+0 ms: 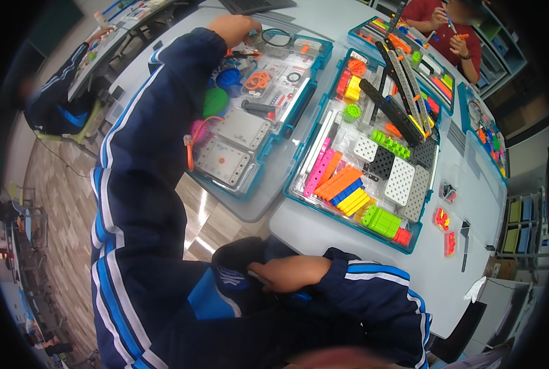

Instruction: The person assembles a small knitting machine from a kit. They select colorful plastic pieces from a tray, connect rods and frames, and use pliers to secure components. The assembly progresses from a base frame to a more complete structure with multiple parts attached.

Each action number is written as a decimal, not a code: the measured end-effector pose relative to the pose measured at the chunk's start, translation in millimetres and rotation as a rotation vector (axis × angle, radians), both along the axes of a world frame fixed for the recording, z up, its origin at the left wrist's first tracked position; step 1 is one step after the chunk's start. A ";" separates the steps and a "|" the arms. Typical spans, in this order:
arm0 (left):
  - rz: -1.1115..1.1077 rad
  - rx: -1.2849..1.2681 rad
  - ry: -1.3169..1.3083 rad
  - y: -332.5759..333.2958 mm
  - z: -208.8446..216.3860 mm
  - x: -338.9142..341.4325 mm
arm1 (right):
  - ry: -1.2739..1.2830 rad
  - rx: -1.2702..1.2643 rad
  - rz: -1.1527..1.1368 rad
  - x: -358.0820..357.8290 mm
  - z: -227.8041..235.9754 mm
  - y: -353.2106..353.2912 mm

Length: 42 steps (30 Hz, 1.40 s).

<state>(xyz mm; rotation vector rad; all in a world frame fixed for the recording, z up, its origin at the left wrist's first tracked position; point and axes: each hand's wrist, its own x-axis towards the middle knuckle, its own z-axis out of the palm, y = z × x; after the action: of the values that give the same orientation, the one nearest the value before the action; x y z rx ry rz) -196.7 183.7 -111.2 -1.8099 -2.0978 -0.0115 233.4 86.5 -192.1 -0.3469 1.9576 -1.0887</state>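
My left hand (234, 29) reaches to the far edge of the left teal-rimmed kit box (245, 192). Its fingers curl down among small parts, and whatever they grip is hidden. Next to it lies a thin black ring (276, 37). Closer in are a blue round part (228, 77), a green disc (215, 102) and orange cable (258, 80). Two grey electronic modules (223, 161) fill the near end. My right hand (293, 273) rests low at my lap by dark cloth, fingers bent in; I cannot make out what is in them.
On the right stands another kit box (293, 189) with colourful bars and perforated plates. A beam assembly (403, 92) juts up from it. Small tubs of red parts (442, 219) lie farther right, beside a dark flat tool (465, 246). Across the table a person (450, 34) handles parts.
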 end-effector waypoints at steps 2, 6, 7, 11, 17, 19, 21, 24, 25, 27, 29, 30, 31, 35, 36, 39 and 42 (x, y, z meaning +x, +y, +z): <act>-0.011 -0.028 0.054 -0.1 1.1 0.6 | -0.019 0.008 -0.001 -0.2 -1.0 -1.0; -0.054 -0.010 0.119 -2.3 0.8 4.7 | -0.003 0.003 -0.004 0.7 -1.4 0.0; -0.062 -0.014 0.149 -2.5 1.0 5.2 | -0.004 -0.002 -0.007 0.6 -1.4 0.1; -0.056 -0.062 0.257 -3.0 1.6 6.3 | -0.007 -0.006 -0.007 0.3 -1.2 0.8; -0.048 -0.077 0.314 -9.6 2.2 15.0 | -0.037 0.010 -0.005 0.8 -6.7 -0.4; -0.077 -0.068 0.318 -10.2 -1.7 20.4 | 0.002 0.010 -0.011 1.8 -9.7 -0.7; -0.162 -0.050 0.298 -9.6 -7.4 24.2 | 0.025 0.004 -0.013 2.9 -12.1 -1.1; -0.034 -0.116 0.224 -6.8 -4.9 17.8 | 0.054 -0.001 -0.015 3.8 -13.5 -0.8; -0.018 -0.111 0.129 -5.0 -2.1 14.8 | 0.070 0.001 -0.014 3.9 -13.5 -0.8; 0.047 -0.106 -0.061 -3.4 6.4 10.1 | 0.051 0.002 -0.008 3.3 -13.1 -0.7; 0.049 -0.066 -0.161 -7.5 14.9 10.6 | -0.032 -0.013 -0.007 1.9 -12.9 -0.9; 0.075 -0.061 -0.222 -10.0 19.6 12.9 | -0.013 -0.002 -0.002 2.0 -12.7 -0.9; 0.071 -0.026 -0.283 -13.0 23.5 16.4 | -0.007 -0.006 -0.006 2.0 -12.6 -0.9; 0.111 -0.007 -0.733 -27.8 32.7 30.0 | 0.016 -0.020 -0.017 1.5 -10.9 -1.4; 0.100 -0.014 -0.894 -31.8 34.1 31.0 | 0.027 -0.017 -0.012 0.9 -10.5 -1.7; -0.091 0.069 -1.066 -40.9 39.2 31.1 | 0.011 -0.006 0.009 0.0 -10.5 -1.9; -0.221 0.088 -0.978 -53.4 53.3 45.0 | -0.055 -0.009 0.009 -0.4 -12.8 -1.5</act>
<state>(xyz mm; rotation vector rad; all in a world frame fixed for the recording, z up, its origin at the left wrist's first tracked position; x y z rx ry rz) -151.7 130.3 -57.9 -2.2167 -2.3526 -1.2468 232.9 85.1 -205.0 -0.3271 1.9009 -1.0906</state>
